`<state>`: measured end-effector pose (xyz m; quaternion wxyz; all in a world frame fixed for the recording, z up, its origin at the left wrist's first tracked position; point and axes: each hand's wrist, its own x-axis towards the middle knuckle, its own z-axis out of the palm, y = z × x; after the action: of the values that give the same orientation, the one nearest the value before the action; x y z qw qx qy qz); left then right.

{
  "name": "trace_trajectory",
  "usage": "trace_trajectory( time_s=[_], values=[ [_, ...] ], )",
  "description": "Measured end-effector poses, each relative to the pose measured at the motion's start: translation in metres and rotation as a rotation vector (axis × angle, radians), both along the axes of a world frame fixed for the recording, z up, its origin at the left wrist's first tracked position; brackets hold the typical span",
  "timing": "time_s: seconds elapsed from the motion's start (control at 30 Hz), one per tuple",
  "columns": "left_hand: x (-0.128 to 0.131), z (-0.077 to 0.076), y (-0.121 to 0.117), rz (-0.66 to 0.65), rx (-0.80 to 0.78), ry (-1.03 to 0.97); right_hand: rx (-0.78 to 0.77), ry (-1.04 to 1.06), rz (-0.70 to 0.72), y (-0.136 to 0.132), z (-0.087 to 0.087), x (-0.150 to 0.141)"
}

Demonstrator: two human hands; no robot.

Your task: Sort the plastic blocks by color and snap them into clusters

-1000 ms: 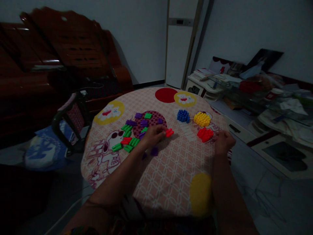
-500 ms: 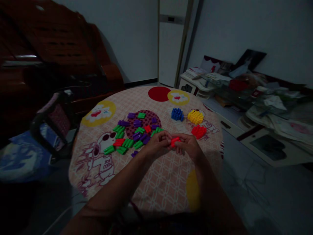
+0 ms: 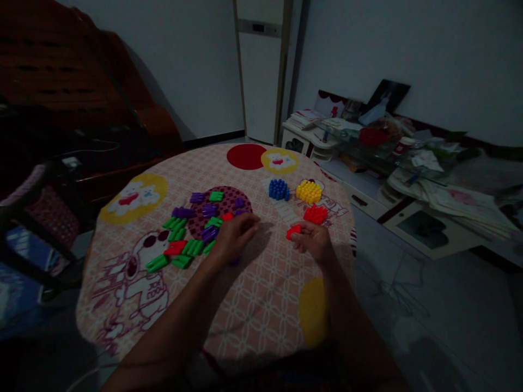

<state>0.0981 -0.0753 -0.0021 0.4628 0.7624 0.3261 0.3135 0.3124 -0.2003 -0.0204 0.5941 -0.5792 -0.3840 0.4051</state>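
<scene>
My right hand [image 3: 312, 242] pinches a red plastic toy block [image 3: 293, 233] between thumb and fingers, just above the tablecloth. Close behind it stands a cluster of upright red blocks [image 3: 315, 214]. Stretched over the near right edge of the scattered blocks, my left hand [image 3: 235, 237] has its thumb and fingers apart and nothing visible in it. Beside it lie a purple block [image 3: 210, 234], a red block [image 3: 227, 216] partly covered by the hand, and several green blocks [image 3: 193, 247]. Another red block [image 3: 175, 247] rests among the green ones.
Upright blue blocks [image 3: 278, 189] and yellow blocks [image 3: 309, 191] stand grouped toward the back right of the round table [image 3: 261, 305]. A chair [image 3: 41, 234] is at the left. Beyond the table, a cluttered low cabinet [image 3: 425, 228] runs along the right wall.
My hands have parted: the left moved left toward the scattered blocks, while the right keeps the red block. The view has turned slightly right.
</scene>
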Motion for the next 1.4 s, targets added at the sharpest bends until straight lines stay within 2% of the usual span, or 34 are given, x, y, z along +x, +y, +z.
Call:
trace_trajectory(
  time_s=[0.07,0.17,0.23,0.33,0.5,0.7,0.93,1.13,1.27,1.4],
  values=[
    [-0.020,0.011,0.011,0.136,0.159,0.124,-0.028,-0.073,-0.140,-0.009,-0.002,0.013],
    [-0.056,0.025,0.027,0.402,0.292,0.273,-0.070,-0.158,-0.323,-0.023,-0.006,0.035],
    [-0.081,0.028,0.036,0.536,0.320,0.406,-0.085,-0.244,-0.422,-0.029,-0.010,0.052],
    [-0.115,0.026,0.046,0.611,0.311,0.627,-0.103,-0.437,-0.514,-0.030,-0.016,0.075],
    [-0.148,0.021,0.051,0.612,0.205,0.889,-0.102,-0.589,-0.440,-0.018,-0.029,0.097],
    [-0.154,0.015,0.053,0.489,0.111,0.982,-0.103,-0.714,-0.383,-0.011,-0.030,0.101],
    [-0.160,0.004,0.055,0.467,0.064,0.948,-0.114,-0.755,-0.395,-0.010,-0.020,0.095],
    [-0.145,0.005,0.052,0.415,0.102,0.983,-0.142,-0.758,-0.415,-0.009,-0.015,0.088],
    [-0.137,0.005,0.046,0.417,0.118,0.889,-0.139,-0.727,-0.431,-0.012,-0.020,0.089],
    [-0.140,0.000,0.044,0.443,0.093,0.685,-0.154,-0.701,-0.465,-0.017,-0.029,0.095]
  ],
)
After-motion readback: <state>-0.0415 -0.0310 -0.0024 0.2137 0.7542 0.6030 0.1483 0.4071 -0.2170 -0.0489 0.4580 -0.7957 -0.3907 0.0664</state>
